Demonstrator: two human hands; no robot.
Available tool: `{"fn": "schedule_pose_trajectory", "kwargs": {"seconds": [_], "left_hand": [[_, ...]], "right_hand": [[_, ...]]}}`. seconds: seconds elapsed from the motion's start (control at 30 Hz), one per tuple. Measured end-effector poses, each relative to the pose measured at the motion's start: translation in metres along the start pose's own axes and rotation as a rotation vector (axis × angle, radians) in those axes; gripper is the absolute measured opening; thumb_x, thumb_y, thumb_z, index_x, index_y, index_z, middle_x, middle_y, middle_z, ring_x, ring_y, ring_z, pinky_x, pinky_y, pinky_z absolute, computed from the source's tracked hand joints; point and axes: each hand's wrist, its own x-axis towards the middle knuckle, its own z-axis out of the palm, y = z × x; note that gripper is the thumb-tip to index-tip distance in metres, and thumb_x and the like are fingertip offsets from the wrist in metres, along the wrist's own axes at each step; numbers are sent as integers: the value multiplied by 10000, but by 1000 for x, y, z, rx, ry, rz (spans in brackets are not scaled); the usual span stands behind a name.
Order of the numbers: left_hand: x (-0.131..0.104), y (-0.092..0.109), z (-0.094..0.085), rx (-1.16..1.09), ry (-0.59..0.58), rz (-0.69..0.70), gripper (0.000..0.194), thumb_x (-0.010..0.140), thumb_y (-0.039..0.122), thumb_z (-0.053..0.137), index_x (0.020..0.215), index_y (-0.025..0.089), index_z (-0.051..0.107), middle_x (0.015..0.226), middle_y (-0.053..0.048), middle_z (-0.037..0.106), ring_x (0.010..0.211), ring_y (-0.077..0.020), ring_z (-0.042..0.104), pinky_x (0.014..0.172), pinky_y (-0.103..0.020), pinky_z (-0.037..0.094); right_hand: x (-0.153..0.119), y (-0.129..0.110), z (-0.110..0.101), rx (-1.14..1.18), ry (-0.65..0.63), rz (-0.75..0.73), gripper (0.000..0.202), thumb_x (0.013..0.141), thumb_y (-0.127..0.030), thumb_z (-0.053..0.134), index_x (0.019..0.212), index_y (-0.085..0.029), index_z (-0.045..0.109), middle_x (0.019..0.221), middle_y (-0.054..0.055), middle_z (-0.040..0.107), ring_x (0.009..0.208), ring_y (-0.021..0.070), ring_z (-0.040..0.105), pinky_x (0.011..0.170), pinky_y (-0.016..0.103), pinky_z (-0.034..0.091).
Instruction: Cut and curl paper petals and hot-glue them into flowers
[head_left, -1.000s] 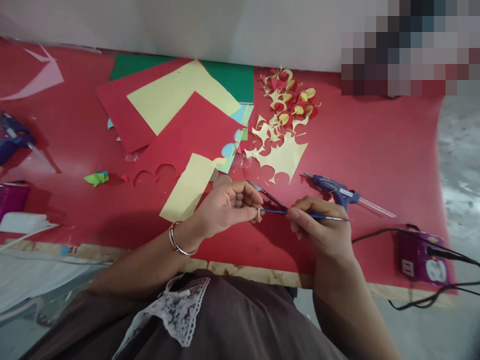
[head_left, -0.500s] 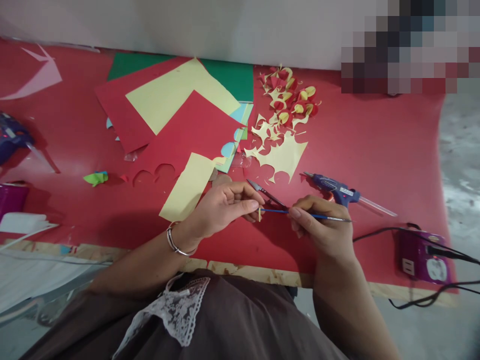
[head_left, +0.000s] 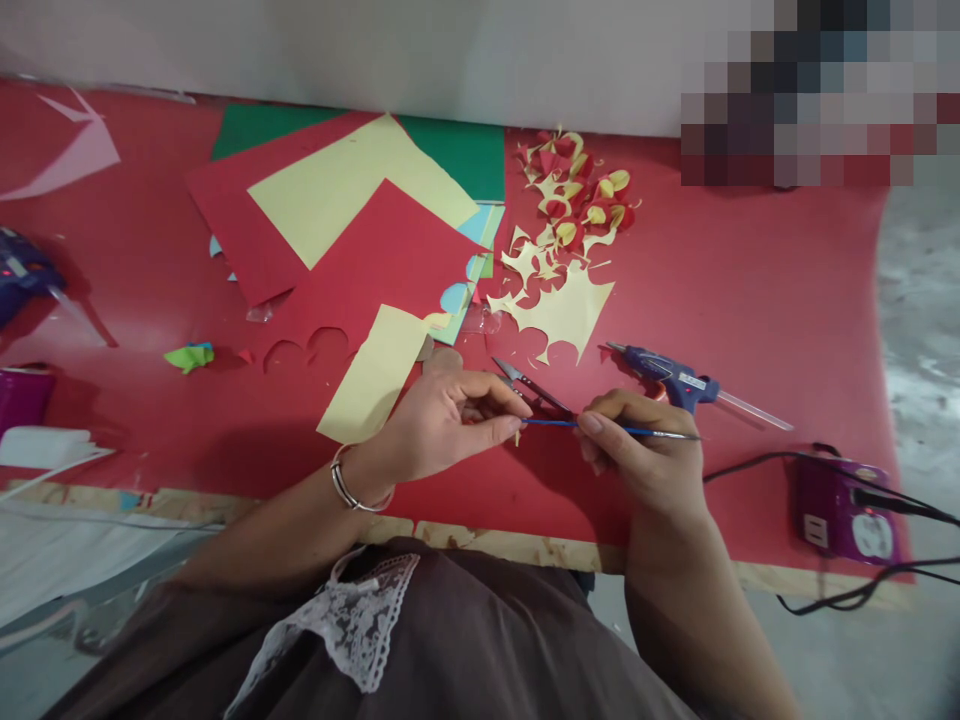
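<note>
The left hand [head_left: 446, 425], fingers pinched, held a narrow pale-yellow paper strip [head_left: 517, 438] at the tip of a slim blue rod [head_left: 551, 422] gripped in the right hand [head_left: 646, 455].

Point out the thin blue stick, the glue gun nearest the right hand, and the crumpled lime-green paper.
Thin blue stick [head_left: 551, 422]: head view, on the exposed stretch of its shaft.
Glue gun [head_left: 664, 370]: head view, on its dark blue body.
Lime-green paper [head_left: 184, 358]: head view, on its crumpled green middle.

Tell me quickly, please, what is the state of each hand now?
Left hand: closed, pinching a yellow strip at the end of the blue stick.
Right hand: closed, holding the blue stick.
</note>
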Motion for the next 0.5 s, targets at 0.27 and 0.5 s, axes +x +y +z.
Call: {"fn": "schedule_pose_trajectory", "kwargs": {"seconds": [0.27,0.5], "left_hand": [[-2,3,-2,360,36,224,84,956,230,753,987,193,821,849,-57,814,752,-150,693,647,-244,578],[-1,-2,-1,262,26,161,87,951,217,750,1015,188,802,890,-64,814,817,-165,742,706,-258,627]], "right_hand": [[-1,0,0,55,14,49,351,949,-445,813,708,-196,755,531,1,657,375,104,541,369,228,440],[-1,1,-1,63,-21,67,327,949,-431,815,729,-196,759,552,0,662,388,103,541,383,233,446]]}}
